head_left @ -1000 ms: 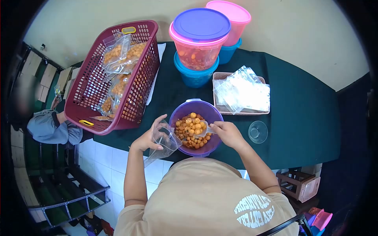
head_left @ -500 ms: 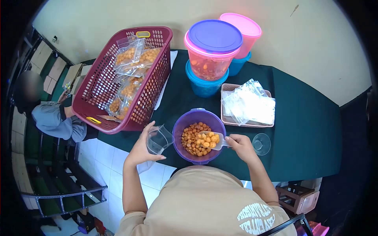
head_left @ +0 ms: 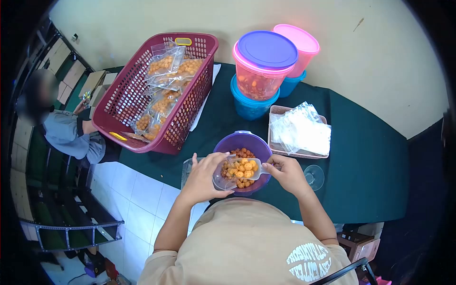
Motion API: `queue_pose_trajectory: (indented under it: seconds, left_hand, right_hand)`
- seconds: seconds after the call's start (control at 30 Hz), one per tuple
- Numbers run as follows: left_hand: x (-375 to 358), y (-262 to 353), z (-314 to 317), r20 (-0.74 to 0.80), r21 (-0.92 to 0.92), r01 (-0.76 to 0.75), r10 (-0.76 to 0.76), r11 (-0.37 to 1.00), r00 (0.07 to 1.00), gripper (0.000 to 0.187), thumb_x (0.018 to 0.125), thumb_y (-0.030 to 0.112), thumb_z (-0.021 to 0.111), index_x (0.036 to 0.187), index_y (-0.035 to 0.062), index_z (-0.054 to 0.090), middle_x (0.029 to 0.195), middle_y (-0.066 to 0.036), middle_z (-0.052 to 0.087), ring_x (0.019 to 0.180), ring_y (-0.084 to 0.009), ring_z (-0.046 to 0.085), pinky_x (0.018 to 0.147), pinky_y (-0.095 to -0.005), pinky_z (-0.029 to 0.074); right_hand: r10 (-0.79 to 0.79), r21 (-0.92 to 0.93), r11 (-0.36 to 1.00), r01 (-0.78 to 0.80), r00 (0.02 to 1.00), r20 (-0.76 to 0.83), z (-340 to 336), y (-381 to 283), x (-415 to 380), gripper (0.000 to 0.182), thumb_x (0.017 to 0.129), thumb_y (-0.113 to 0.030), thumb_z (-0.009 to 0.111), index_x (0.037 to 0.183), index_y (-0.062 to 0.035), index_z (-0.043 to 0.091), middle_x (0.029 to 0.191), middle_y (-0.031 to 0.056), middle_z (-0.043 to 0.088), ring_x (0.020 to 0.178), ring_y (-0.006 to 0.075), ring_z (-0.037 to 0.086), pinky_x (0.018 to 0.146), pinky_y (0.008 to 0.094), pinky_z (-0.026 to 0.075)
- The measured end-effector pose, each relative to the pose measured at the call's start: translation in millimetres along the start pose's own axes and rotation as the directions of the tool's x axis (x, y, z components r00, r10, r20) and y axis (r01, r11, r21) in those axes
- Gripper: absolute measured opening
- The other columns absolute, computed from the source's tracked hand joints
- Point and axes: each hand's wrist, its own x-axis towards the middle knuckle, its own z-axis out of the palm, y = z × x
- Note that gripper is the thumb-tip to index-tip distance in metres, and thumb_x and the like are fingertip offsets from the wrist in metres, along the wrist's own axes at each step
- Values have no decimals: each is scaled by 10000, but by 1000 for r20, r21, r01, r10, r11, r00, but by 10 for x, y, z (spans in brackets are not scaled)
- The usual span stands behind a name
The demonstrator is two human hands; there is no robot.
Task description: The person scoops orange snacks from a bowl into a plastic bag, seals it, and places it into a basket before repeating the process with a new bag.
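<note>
My left hand is wrapped round a clear plastic bag, whose body shows to the left of the fingers. Its rounded, see-through mouth faces right, over the purple bucket. In my right hand is the handle of a clear scoop, heaped with round orange snack balls. The scoop's front end overlaps the bag's mouth in this view. More of the snack, browner in tone, lies in the bucket below. A clear cup stands just right of my right hand.
A maroon basket with several filled snack bags stands at the left. Lidded tubs are stacked at the back. Flat clear bags lie in a pinkish tray. Another person is beyond the basket.
My left hand has moved right with the bag, from beside the bucket to over it, bringing the bag's mouth to the scoop. The filled scoop has shifted only slightly.
</note>
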Motion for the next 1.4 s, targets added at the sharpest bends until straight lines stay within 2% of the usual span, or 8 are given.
queue_pose_trajectory:
  seconds: [0.3,0.5,0.6,0.7,0.97,1.17,1.23,1.4]
  left_hand:
    - [-5,27,87,-43,6,8,-8,1000,999,920,559,381,833,1348,173,407,1325,-81,480,1262,-278,444,1106,-618,115]
    - [-21,46,89,-112,-23,-37,35,999,993,924,550,372,844,1337,152,412,1300,-92,504,1239,-292,470,1106,-593,145]
    - [-27,66,40,-123,-163,-100,80,981,989,963,534,302,878,1336,90,387,1294,-123,501,1206,-295,502,1107,-500,236]
    - [-13,20,87,-236,-445,-134,28,886,971,928,543,279,871,1325,90,409,1279,-147,499,1177,-305,502,1053,-454,340]
    - [-258,-405,-98,-406,-365,-27,-133,931,904,949,534,213,887,1336,64,401,1267,-139,484,1158,-272,503,987,-397,415]
    - [-346,-426,-5,-352,-254,99,-187,962,917,951,541,210,877,1342,64,384,1268,-118,516,1150,-264,529,1045,-461,354]
    - [-320,-363,10,-286,52,236,-212,970,934,945,537,303,873,1332,96,405,1258,-81,532,1148,-261,543,1091,-550,236]
    - [-413,-419,60,-276,-56,263,-268,963,923,918,533,350,864,1312,127,433,1257,-59,545,1167,-248,541,1101,-606,145]
  right_hand:
    - [-12,-93,996,16,999,40,-89,-105,131,279,849,-303,661,896,-30,626,757,166,654,724,279,644,663,394,475]
    - [-200,-452,871,191,979,27,-91,-540,45,206,817,-227,692,886,-53,607,759,142,654,688,284,633,643,395,488]
    - [-663,-522,532,667,711,233,-85,-784,-33,186,783,-157,680,886,-64,557,732,91,610,736,263,607,642,402,463]
    - [-745,-596,341,726,596,299,-213,-1105,-50,184,768,-136,686,884,-60,565,788,82,625,780,239,596,671,366,454]
    - [-490,-703,619,351,871,3,-355,-707,43,98,782,-64,601,878,-44,591,751,98,634,751,268,643,618,386,499]
    - [-239,-828,497,258,959,155,726,481,795,103,807,-91,559,853,-36,633,790,141,674,731,272,681,603,366,550]
    - [-219,-835,493,245,964,153,876,660,921,117,811,-96,553,863,-44,645,794,138,676,758,271,682,629,372,554]
    - [-220,-715,574,399,916,335,860,894,1129,180,824,-121,550,942,-16,636,867,167,671,839,315,655,729,419,526]
